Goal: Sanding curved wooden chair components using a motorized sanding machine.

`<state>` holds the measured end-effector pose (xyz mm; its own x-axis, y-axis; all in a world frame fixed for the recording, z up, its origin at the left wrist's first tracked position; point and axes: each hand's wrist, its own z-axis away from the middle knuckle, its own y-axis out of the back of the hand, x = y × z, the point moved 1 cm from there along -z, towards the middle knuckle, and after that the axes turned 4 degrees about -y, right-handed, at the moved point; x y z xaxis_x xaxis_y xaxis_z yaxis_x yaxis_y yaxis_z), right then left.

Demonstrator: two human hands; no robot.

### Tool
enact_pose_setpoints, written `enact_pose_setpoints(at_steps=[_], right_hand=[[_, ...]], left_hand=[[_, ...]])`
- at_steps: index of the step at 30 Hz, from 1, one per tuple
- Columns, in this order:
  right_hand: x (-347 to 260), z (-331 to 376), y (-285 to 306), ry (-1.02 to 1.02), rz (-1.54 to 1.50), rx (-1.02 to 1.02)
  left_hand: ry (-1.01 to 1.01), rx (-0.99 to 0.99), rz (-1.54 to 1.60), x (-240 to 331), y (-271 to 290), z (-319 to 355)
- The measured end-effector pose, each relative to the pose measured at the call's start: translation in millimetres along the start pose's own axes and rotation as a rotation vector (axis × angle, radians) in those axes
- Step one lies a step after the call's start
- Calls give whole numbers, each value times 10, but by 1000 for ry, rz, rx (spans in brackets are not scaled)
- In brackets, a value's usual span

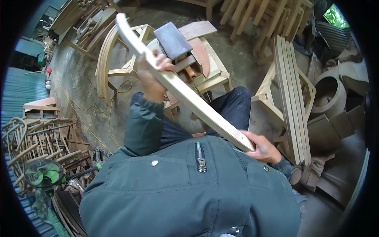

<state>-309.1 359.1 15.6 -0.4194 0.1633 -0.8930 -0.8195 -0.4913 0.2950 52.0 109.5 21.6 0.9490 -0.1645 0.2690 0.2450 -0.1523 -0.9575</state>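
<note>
A long pale wooden piece [185, 94] with a curved far end runs diagonally from upper left down to my lap. My left hand [152, 77] grips it about a third of the way down from the curved tip. My right hand [262, 148] holds its squared near end against my dark green jacket. Beyond my left hand a dark grey rectangular block [172, 39] rests on a low unfinished wooden frame [209, 75]. An orange-handled tool [189, 71] lies on that frame too.
Unfinished chair parts stand around: curved slats [104, 59] at left, a slatted frame [294, 98] at right, stacked wood [256, 15] at the back. A yellow cord [85, 108] trails on the concrete floor. A small green fan [43, 173] and rattan frames [35, 138] sit lower left.
</note>
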Motion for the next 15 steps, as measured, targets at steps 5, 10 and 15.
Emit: enact_pose_setpoints(at_steps=[5,10,15], right_hand=[[500,426,-83,141,497,483],[1093,1177,-50,120,814,614],[1218,1686,-150,49,817,631]], left_hand=[[-113,322,-513,-289,118,-180],[-334,341,-1281,-379,679,-432],[-152,359,-2179,-682,604,-253]])
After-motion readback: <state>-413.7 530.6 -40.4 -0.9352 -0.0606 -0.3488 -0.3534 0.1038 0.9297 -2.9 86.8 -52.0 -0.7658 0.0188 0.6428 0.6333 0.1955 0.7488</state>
